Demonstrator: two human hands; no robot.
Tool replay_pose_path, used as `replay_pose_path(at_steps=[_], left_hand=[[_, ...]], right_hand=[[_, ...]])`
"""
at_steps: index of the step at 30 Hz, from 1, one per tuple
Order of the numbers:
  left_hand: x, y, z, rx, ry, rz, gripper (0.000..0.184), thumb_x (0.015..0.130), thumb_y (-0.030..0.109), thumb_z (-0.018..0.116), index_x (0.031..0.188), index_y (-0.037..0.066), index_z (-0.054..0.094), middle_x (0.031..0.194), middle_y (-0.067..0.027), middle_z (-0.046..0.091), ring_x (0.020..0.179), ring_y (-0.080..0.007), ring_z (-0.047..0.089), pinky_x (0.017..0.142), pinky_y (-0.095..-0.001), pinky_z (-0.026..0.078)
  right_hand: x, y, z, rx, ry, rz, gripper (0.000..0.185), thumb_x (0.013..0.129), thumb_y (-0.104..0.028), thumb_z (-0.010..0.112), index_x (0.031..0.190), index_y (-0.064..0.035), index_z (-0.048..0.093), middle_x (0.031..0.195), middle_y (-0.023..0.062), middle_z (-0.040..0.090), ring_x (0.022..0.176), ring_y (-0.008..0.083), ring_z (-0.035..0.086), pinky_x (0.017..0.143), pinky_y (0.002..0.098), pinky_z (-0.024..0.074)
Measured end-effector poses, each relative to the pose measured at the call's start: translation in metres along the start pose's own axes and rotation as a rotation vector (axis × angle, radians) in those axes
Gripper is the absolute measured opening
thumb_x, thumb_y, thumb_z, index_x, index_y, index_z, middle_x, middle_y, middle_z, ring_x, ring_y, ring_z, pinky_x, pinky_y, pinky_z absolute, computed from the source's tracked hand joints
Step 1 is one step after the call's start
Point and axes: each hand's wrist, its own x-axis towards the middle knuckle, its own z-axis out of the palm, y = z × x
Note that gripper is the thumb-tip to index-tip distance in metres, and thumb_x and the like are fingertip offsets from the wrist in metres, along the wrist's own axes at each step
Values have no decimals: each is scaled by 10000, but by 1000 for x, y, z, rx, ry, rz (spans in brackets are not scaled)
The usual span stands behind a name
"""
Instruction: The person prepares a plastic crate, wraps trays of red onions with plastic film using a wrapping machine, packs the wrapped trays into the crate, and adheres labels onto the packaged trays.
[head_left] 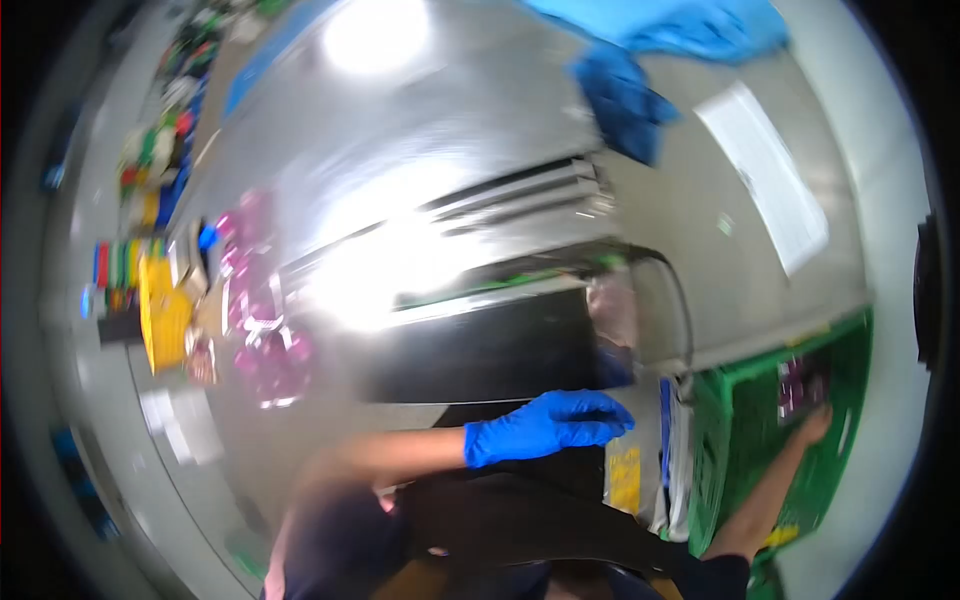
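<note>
My left hand (552, 430), in a blue glove, hovers in front of my body near the front edge of a black panel (480, 345). Its fingers stretch to the right with the thumb apart below them, and nothing shows between them. On the far right my bare right hand (817, 424) reaches into a green crate (712, 440). It grips the lower edge of a clear pack with purple contents (798, 388); the fingertips are partly hidden and blurred. More clear packs with purple round contents (272, 365) lie in a row on the left.
A metal wrapping machine (480, 130) fills the middle of the bench. Blue plastic (625, 100) and a white sheet (765, 175) lie at the back right. A black cable (680, 300) curves beside the crate. A yellow container (162, 310) stands at left.
</note>
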Motion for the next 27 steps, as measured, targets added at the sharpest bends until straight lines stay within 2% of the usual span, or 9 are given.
replay_pose_path(at_steps=[1, 4, 8, 12, 17, 21, 23, 25, 27], left_hand=[[-17, 4, -6, -83, 55, 84, 358, 954, 209, 549, 1229, -20, 550, 1184, -127, 600, 1070, -196, 578, 947, -333, 464], [-85, 29, -47, -224, 327, 234, 338, 955, 214, 535, 1171, -43, 584, 1092, -143, 640, 984, -204, 622, 892, -332, 494], [-203, 29, -125, 34, 1048, 513, 367, 947, 255, 493, 1092, -63, 608, 949, -138, 680, 758, -182, 657, 723, -301, 530], [-331, -3, -189, -5, 1657, 608, 280, 913, 165, 555, 1137, 2, 598, 984, -106, 678, 706, -133, 644, 622, -231, 500], [-418, -53, -292, -61, 1910, 691, 285, 898, 153, 578, 1160, 45, 604, 1016, -59, 677, 686, -118, 633, 579, -235, 486], [-443, -40, -368, 2, 1787, 756, 269, 886, 130, 589, 1145, 63, 621, 959, -44, 672, 635, -93, 597, 542, -226, 459], [-438, -33, -409, 126, 1802, 786, 249, 875, 130, 610, 1111, 58, 638, 924, -31, 662, 615, -77, 574, 509, -228, 441], [-434, -13, -434, 322, 1865, 496, 258, 867, 137, 624, 1106, 40, 637, 942, -44, 669, 669, -115, 602, 556, -250, 470], [-432, 16, -438, 554, 1914, 328, 341, 837, 219, 663, 1130, 47, 632, 992, -129, 691, 864, -225, 659, 779, -335, 508]], right_hand=[[-33, -94, 12, 560, 131, 186, 366, 991, -192, 427, 1258, 48, 498, 1165, 206, 604, 1101, 292, 587, 1042, 411, 420], [-150, -330, 58, 555, 106, 35, 391, 1009, -229, 372, 1279, 29, 488, 1151, 159, 610, 987, 221, 604, 913, 342, 476], [-256, -490, 118, 630, -193, -254, 377, 981, -218, 429, 1258, 25, 506, 1011, 114, 630, 739, 135, 560, 709, 265, 467], [-442, -656, 160, 696, -892, -594, 251, 965, -157, 486, 1133, 14, 561, 856, 85, 644, 652, 109, 575, 641, 248, 480], [-644, -777, 230, 376, -1774, -911, 225, 933, -155, 514, 1065, -3, 616, 849, 100, 664, 724, 138, 642, 672, 284, 512], [-752, -829, 330, 143, -1757, -1221, 268, 914, -135, 515, 1116, 18, 601, 891, 104, 667, 748, 159, 634, 729, 318, 502], [-784, -845, 384, 180, -1504, -1406, 287, 883, -142, 500, 1085, 20, 624, 1001, 199, 670, 928, 298, 656, 839, 388, 495], [-804, -859, 435, 141, -1425, -1374, 299, 871, -129, 477, 1084, 13, 632, 1055, 220, 651, 1020, 363, 609, 918, 429, 458], [-818, -872, 475, 129, -1252, -1440, 299, 869, -114, 463, 1083, 5, 635, 1046, 220, 653, 1016, 362, 610, 921, 432, 460]])
